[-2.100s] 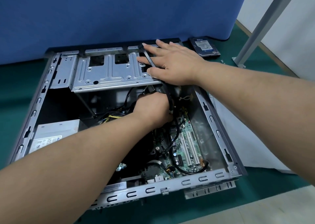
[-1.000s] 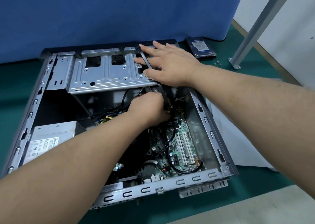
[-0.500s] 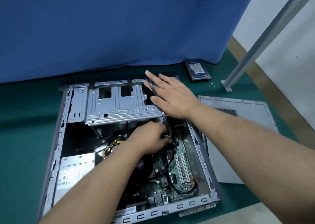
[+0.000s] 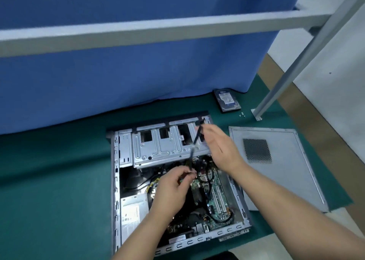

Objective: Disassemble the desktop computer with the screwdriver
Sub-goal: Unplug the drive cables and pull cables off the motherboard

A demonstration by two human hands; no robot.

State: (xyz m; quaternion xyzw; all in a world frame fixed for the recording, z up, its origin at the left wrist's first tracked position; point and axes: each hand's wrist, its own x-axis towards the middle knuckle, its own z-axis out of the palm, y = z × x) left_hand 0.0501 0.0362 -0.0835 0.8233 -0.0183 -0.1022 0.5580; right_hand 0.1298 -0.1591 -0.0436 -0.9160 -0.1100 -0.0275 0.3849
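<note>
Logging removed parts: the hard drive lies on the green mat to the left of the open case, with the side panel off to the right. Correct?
Not quite. The head view shows the hard drive on the green mat beyond the open case's far right corner, near the blue curtain, not to its left. The side panel does lie to the right.
</note>
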